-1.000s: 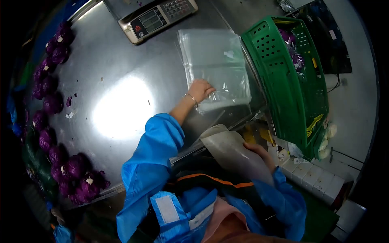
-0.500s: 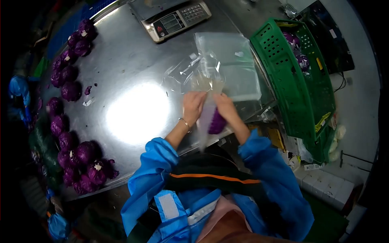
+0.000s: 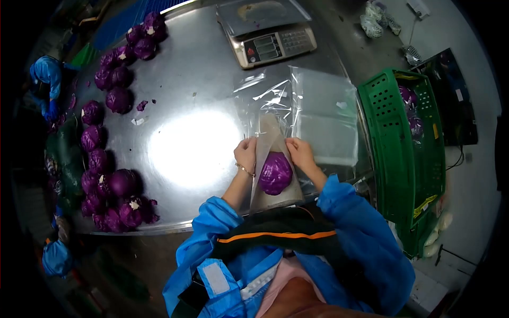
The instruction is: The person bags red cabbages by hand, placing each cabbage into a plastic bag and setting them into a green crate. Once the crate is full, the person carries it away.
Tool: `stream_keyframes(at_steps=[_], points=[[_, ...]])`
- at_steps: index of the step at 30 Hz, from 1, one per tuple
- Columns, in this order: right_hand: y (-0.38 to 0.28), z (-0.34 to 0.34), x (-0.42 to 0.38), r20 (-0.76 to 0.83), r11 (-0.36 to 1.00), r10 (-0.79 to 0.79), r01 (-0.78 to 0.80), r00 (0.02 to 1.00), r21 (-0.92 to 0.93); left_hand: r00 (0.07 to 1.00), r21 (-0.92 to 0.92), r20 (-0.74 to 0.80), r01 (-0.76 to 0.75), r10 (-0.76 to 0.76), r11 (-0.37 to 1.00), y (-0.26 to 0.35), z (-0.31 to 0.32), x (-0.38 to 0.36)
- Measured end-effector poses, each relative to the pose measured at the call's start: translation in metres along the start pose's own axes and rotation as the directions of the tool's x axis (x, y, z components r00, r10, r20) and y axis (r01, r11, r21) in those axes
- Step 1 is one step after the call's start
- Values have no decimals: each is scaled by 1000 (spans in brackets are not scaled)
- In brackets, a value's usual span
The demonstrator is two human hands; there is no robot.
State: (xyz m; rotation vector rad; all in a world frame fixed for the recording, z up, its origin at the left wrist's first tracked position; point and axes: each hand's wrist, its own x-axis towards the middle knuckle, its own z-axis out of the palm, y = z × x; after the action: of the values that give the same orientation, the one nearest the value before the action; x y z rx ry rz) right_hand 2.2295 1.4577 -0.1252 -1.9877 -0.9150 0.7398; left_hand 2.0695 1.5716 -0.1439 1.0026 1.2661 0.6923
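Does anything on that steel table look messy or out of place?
Only small things: torn purple leaf scraps and a pale bit lie loose on the steel table beside the row of red cabbages. The green crate sits tilted at the table's right edge.

Glossy steel table (image 3: 180, 79) with bright glare, crinkly clear plastic bag (image 3: 265, 100), matt green perforated plastic crate (image 3: 387, 138) right, smooth waxy purple cabbage (image 3: 274, 173)

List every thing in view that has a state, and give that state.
Left hand: gripping the funnel's left edge.
Right hand: gripping its right edge.
Funnel: lying on the table, cabbage inside.
Clear bag: crumpled at the funnel's tip.
Bag stack: flat.
Scale: pan empty.
Crate: tilted, holding bagged cabbages.
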Motion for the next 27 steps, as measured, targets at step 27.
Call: stream_keyframes(at_steps=[27], points=[[-57,-11,-56,362,900,285,-378,887,218,729,520,391,-678,561,519,30,-80,-78]])
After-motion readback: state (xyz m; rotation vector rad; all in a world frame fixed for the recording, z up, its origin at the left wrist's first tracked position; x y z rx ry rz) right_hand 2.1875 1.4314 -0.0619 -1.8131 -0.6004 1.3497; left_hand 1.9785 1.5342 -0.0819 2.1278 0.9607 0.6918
